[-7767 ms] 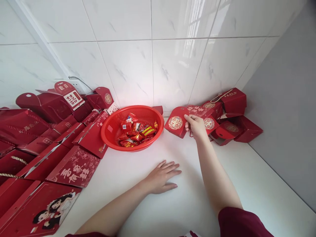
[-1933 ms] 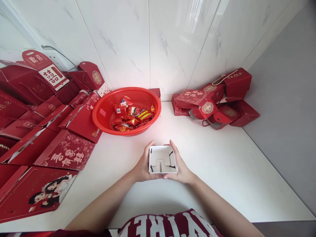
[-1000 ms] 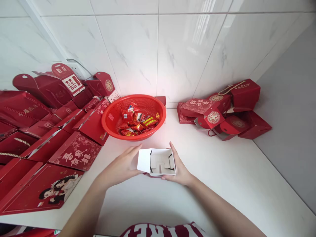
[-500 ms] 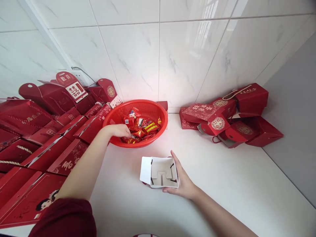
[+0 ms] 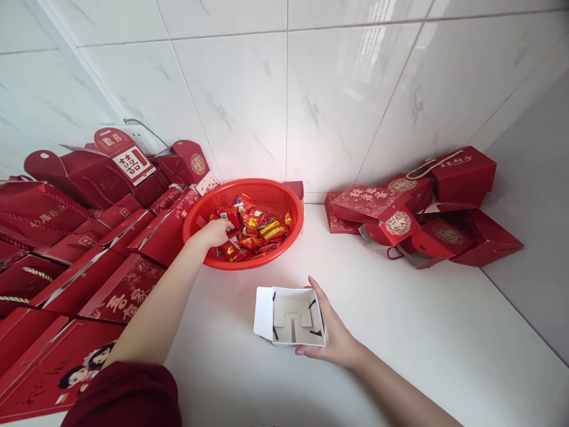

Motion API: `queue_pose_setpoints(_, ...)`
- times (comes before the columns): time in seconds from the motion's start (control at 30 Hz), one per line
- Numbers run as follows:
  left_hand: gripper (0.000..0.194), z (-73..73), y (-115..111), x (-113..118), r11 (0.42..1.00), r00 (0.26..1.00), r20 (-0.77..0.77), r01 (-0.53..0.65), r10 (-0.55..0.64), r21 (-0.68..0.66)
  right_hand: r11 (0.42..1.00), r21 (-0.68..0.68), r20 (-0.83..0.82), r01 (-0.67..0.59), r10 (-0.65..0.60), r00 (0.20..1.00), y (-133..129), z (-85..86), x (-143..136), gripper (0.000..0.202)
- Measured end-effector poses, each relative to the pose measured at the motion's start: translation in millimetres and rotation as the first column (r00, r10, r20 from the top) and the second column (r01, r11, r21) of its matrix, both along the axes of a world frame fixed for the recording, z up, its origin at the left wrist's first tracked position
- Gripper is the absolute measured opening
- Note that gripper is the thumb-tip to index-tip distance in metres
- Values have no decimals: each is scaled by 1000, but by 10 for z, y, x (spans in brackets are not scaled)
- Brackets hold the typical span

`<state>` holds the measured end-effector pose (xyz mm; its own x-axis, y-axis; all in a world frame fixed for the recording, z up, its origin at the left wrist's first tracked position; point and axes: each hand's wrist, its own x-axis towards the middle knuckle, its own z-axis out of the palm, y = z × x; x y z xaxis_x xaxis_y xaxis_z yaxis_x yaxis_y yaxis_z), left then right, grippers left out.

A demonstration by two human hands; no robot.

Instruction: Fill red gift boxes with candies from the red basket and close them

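A red plastic basket (image 5: 249, 264) stands near the wall with several shiny wrapped sweets (image 5: 253, 224) in it. My left hand (image 5: 216, 232) reaches over its left rim, fingers bent together at the sweets; what they hold, if anything, is hidden. Below and right of the basket, my right hand (image 5: 331, 332) grips the right side of a small box (image 5: 291, 317), thumb and fingers on opposite sides. The box's white inside faces up with nothing in it, and its flap lies open to the left.
Many red gift boxes (image 5: 106, 279) fill the left side. More red boxes (image 5: 373, 204) lie piled at the back right on the white table (image 5: 400, 332). A tiled wall (image 5: 249, 101) rises behind, with a grey panel at the right.
My left hand has moved slightly up and left among the sweets. My right hand still holds the box. The view has shifted a little.
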<state>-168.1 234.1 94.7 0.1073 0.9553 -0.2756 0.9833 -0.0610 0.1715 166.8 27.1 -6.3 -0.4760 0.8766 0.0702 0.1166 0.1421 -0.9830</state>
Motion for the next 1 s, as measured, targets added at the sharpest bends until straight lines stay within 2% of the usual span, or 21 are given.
queue_pose_setpoints(0.13, 77, -28, -56, 88, 995, 999, -15, 49, -50, -82, 1000, 0, -3, 3, -3, 1000, -3, 5, -3, 128)
queue_pose_setpoints(0.2, 79, -22, -76, 110, 995, 999, -30, 43, -46, -93, 1000, 11, -5, 4, -4, 1000, -2, 3, -3, 127)
queue_pose_setpoints(0.4, 30, 43, -61, 54, 992, 999, -36, 25, -30, -127, 1000, 22, 10, 8, -8, 1000, 2, -6, -1, 126)
queue_pose_setpoints(0.53, 25, 64, -74, 31, 999, 1000, 23, 17, -16, -38, 999, 40, 17, 14, -15, 1000, 2, -11, -3, 127)
queue_pose_setpoints(0.63, 25, 93, -102, 36, 998, 997, 78, -31, 27, 59, 999, 41, 11, 18, -18, 1000, 0, -12, -5, 126)
queue_pose_setpoints(0.8, 30, 161, -122, 42, 963, 977, 184, -152, 112, 224, 1000, 20, 4, 7, -7, 1000, 4, -20, 1, 127)
queue_pose_setpoints(1.0, 30, 188, -109, 25, 921, 945, 305, -219, 119, 321, 1000, 22, 4, -1, 1, 1000, 7, -19, 5, 127)
